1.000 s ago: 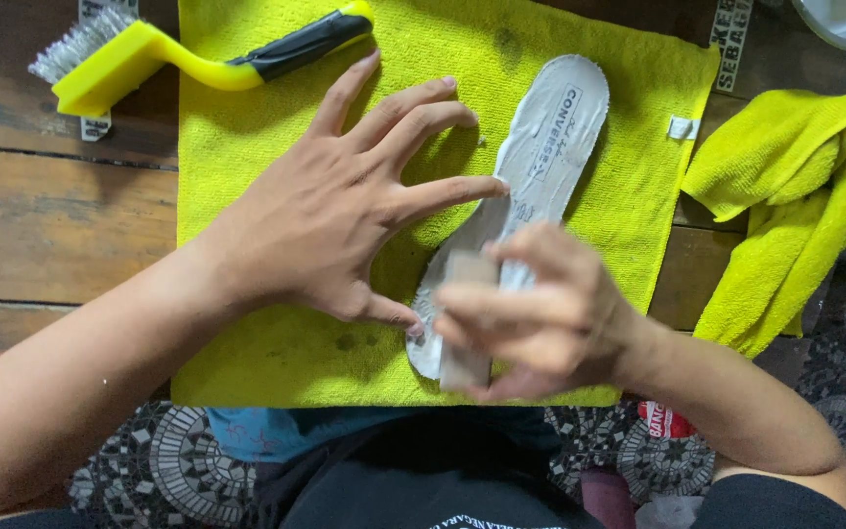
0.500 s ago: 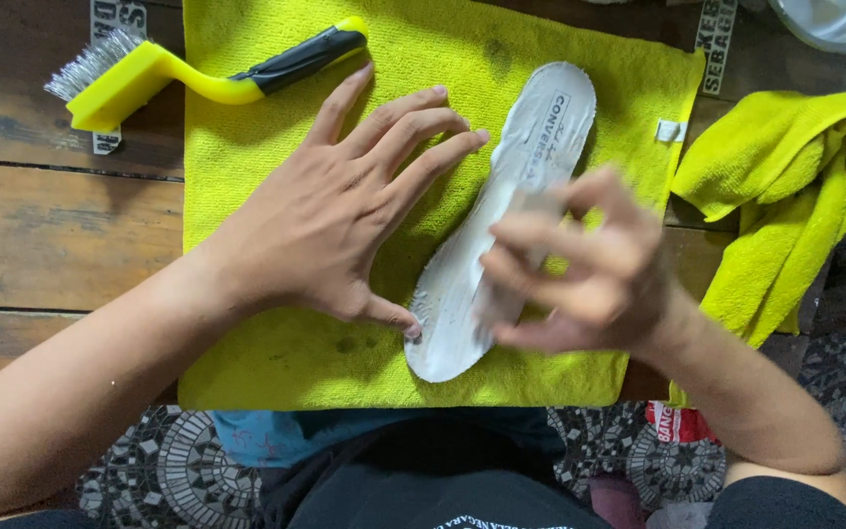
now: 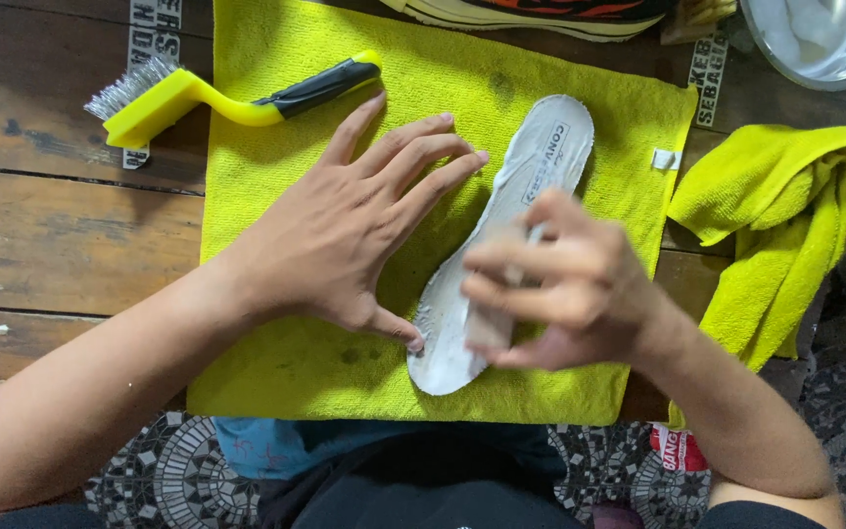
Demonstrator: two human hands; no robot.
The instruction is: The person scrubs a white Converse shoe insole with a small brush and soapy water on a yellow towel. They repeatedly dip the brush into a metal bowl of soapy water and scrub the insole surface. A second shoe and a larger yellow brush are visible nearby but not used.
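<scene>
The left hand (image 3: 345, 235) lies flat on a yellow towel (image 3: 276, 362), fingers spread, its thumb tip touching the edge of a white insole (image 3: 540, 162) that lies just right of the fingertips. The right hand (image 3: 560, 289), blurred, hovers over the insole's lower half, fingers curled together around something pale I cannot make out. A yellow brush (image 3: 198, 93) rests beyond the left fingertips on the worktop (image 3: 61, 225).

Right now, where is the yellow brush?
In the head view the yellow brush lies at the upper left, bristles over the wooden table, black handle on the yellow towel, just above the left hand.
</scene>
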